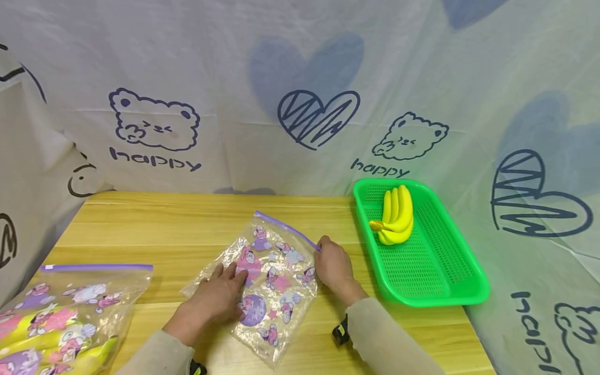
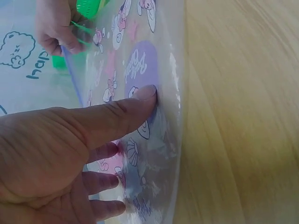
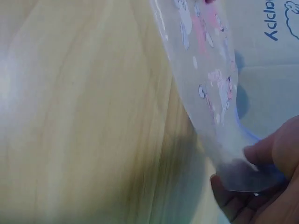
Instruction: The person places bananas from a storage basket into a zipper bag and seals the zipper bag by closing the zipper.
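A clear zip bag (image 1: 281, 271) printed with pink and purple cartoon figures lies slanted on the table, its purple zip edge toward the back right. My left hand (image 1: 213, 299) rests on the bag's left side; in the left wrist view its thumb (image 2: 126, 116) and fingers are fairly straight against the plastic. With my right hand (image 1: 334, 265) I pinch the bag's corner at the right end of the zip. The right wrist view shows that corner between thumb (image 3: 266, 151) and fingers. No contents show inside this bag.
Right of the hands stands a green basket (image 1: 422, 281) holding a bunch of yellow bananas (image 1: 397, 216). At the front left lies a second zip bag (image 1: 105, 284) with yellow bananas inside. A printed cloth (image 1: 225, 78) hangs behind the wooden table (image 1: 187, 224).
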`<state>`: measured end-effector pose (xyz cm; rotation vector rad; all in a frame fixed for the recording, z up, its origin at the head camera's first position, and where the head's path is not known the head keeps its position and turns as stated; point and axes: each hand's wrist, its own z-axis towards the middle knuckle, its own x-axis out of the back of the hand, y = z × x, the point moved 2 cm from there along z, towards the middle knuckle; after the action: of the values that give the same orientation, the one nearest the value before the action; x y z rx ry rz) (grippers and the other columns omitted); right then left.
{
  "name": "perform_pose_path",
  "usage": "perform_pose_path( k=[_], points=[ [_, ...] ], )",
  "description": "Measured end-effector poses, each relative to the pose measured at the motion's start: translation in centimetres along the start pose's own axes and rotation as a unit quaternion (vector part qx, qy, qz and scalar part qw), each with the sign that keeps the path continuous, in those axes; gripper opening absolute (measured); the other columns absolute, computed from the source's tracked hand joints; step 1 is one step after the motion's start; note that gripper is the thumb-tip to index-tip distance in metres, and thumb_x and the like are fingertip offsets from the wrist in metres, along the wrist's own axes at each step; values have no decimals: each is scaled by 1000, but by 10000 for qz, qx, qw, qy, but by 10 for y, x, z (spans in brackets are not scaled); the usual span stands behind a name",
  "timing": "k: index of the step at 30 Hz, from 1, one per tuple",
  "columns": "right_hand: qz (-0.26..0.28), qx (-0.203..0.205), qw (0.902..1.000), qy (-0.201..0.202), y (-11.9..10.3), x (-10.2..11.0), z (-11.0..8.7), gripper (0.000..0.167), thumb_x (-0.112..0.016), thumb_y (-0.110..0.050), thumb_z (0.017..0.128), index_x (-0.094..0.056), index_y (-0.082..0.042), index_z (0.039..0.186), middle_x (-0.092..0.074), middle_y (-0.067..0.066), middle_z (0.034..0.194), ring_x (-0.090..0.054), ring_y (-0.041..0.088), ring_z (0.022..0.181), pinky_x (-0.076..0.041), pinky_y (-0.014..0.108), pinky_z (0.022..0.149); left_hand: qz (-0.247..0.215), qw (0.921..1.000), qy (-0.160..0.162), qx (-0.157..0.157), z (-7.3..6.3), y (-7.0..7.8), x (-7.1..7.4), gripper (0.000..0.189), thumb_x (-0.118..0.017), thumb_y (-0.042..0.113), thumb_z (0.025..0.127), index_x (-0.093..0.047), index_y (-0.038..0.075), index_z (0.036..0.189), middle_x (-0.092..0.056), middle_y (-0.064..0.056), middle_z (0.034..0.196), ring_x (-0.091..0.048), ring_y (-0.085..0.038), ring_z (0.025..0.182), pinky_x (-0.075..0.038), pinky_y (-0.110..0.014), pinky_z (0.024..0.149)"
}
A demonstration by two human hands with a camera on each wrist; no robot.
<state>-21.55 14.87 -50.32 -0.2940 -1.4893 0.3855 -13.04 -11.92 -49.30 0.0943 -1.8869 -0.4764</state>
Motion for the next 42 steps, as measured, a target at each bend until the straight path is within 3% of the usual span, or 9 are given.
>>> perform_pose_path(
  k=[4, 5, 11, 15, 19, 24, 29, 35, 42],
  points=[
    [286, 211, 9987, 361, -7, 5, -5, 10, -67, -14, 102, -63, -6, 106, -73, 12, 87, -70, 30, 77, -56, 49, 69, -65, 9990, 443, -73, 3, 1, 2, 81, -89, 31, 80, -55, 4, 149, -43, -31, 159, -35, -60, 147, -30, -83, 109],
    [373, 295, 9978, 458, -9, 7, -7, 10, -67, -14, 102, -63, -6, 106, -73, 12, 87, -70, 30, 75, -56, 48, 67, -82, 9981, 593, -125, 4, 1, 3, 70, -87, 31, 82, -61, 5, 141, -52, -29, 151, -44, -58, 141, -36, -81, 106],
    [770, 952, 9865, 1083, -24, 18, -16, 9, -69, -12, 100, -62, -7, 103, -72, 11, 85, -69, 29, 73, -56, 48, 66, -386, 9900, 1311, -340, 11, 1, 18, 29, -75, 25, 94, -71, 7, 117, -70, -14, 118, -66, -40, 110, -52, -58, 96],
    [876, 1480, 9736, 1502, -34, 26, -22, 9, -70, -9, 99, -62, -6, 101, -72, 11, 85, -69, 28, 71, -56, 47, 64, -704, 9867, 1434, -303, 17, 1, 32, 31, -66, 24, 102, -71, 2, 124, -73, -16, 119, -67, -42, 115, -50, -55, 105],
    [907, 2045, 9567, 1862, -42, 32, -27, 10, -70, -6, 98, -61, -5, 102, -71, 10, 86, -67, 24, 69, -56, 44, 61, -1177, 9821, 1459, -166, 21, 3, 50, 33, -61, 26, 106, -71, 2, 127, -73, -17, 122, -69, -39, 113, -53, -56, 100],
    [750, 2828, 9272, 2340, -49, 37, -33, 12, -71, -2, 95, -61, -3, 102, -70, 9, 84, -66, 21, 68, -57, 37, 57, -1769, 9677, 1793, -89, 24, 7, 73, 42, -52, 40, 111, -72, 5, 125, -73, -17, 123, -68, -40, 114, -54, -58, 96],
    [635, 3382, 8986, 2721, -55, 40, -36, 14, -73, 0, 92, -61, -4, 100, -69, 8, 85, -70, 21, 74, -59, 34, 61, -2329, 9509, 2036, 34, 26, 12, 90, 58, -41, 57, 111, -70, 7, 114, -70, -15, 99, -65, -34, 92, -52, -48, 81],
    [525, 3719, 8847, 2762, -60, 45, -41, 15, -73, -1, 91, -61, -4, 100, -70, 8, 90, -72, 22, 82, -62, 33, 67, -2735, 9391, 2070, 220, 24, 15, 99, 69, -37, 66, 108, -70, 7, 124, -73, -17, 118, -66, -35, 104, -52, -50, 90],
    [413, 3962, 8724, 2832, -64, 44, -46, 15, -71, 0, 90, -61, -5, 100, -68, 6, 89, -70, 18, 78, -61, 30, 65, -2913, 9324, 2117, 321, 21, 19, 104, 70, -37, 68, 106, -69, 5, 107, -68, -15, 99, -54, -26, 78, -44, -38, 71]
  ],
)
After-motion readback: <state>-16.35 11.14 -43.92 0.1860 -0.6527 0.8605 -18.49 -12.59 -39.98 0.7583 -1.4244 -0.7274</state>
